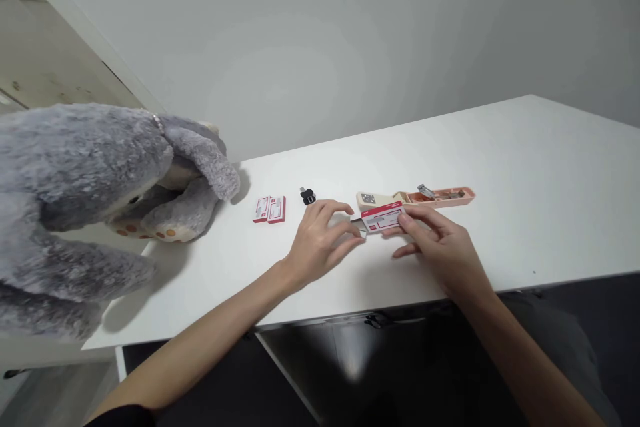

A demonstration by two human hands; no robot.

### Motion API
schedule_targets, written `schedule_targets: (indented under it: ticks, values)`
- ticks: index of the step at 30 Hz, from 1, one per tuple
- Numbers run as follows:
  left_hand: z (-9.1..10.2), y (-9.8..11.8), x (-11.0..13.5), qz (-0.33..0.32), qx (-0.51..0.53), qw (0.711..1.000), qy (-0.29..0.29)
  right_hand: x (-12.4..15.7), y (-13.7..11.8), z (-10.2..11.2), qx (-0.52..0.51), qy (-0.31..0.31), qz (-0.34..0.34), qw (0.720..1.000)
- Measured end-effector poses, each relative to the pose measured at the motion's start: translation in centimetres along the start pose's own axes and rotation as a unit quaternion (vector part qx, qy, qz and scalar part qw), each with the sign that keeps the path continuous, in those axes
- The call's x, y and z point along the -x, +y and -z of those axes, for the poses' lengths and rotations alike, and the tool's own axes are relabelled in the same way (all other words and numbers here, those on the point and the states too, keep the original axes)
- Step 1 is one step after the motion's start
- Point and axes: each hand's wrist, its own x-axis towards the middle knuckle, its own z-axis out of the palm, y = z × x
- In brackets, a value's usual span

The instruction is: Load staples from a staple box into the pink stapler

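My right hand (pixel 437 243) pinches a small red and white staple box (pixel 383 219) just above the white table (pixel 525 200). My left hand (pixel 320 240) is at the box's left end, its fingertips pinching at something small that sticks out of the box. Right behind the box lies a cream and pink stapler (pixel 415 198), opened out flat with its metal parts showing.
Two more red and white staple boxes (pixel 270 209) lie side by side to the left. A small black object (pixel 308 196) sits between them and the stapler. A large grey plush toy (pixel 100 193) fills the table's left end. A pale wall stands behind.
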Motion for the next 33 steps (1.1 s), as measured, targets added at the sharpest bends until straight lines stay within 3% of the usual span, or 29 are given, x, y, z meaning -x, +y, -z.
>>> schedule_targets:
  ticks: [4,7,9,14,16,17,19,21,24,26,29,33]
  values:
    - [0.4,0.8,-0.3,0.009,0.120,0.992,0.032,0.0,0.1,0.0,-0.012,0.033,0.010,0.999]
    - [0.5,1.3,-0.6,0.096,0.276,0.955,0.061,0.0,0.2,0.1,-0.022,0.042,0.011,0.999]
    - [0.4,1.3,-0.8,0.193,0.392,0.897,0.061,0.0,0.3,0.1,-0.024,0.043,0.007,0.999]
    - [0.6,0.4,-1.7,0.388,0.587,0.709,0.051,0.0,0.2,0.1,-0.028,0.041,0.002,0.999]
    - [0.7,0.1,-1.9,0.427,0.618,0.659,0.043,0.0,0.1,0.1,-0.023,0.037,-0.001,0.999]
    - [0.8,0.1,-2.0,0.442,0.619,0.648,0.035,0.0,0.1,0.1,-0.021,0.035,-0.001,0.999]
    - [0.8,0.2,-1.8,0.463,0.590,0.662,0.016,0.0,0.1,0.2,-0.020,0.034,0.000,0.999]
    - [0.6,0.6,-1.5,0.460,0.516,0.723,-0.005,0.0,0.1,0.2,-0.026,0.031,0.001,0.999]
    - [0.4,1.1,-1.0,0.398,0.393,0.827,-0.054,-0.1,0.2,0.3,-0.036,0.025,-0.002,0.999]
    - [0.2,1.3,-0.7,0.357,0.343,0.866,-0.077,-0.1,0.2,0.3,-0.035,0.020,-0.006,0.999]
    - [-0.1,1.3,-0.4,0.339,0.317,0.881,-0.095,-0.1,0.2,0.4,-0.035,0.009,-0.007,0.999]
    - [-0.3,1.1,-0.1,0.337,0.323,0.879,-0.102,0.0,0.1,0.4,-0.036,-0.016,0.010,0.999]
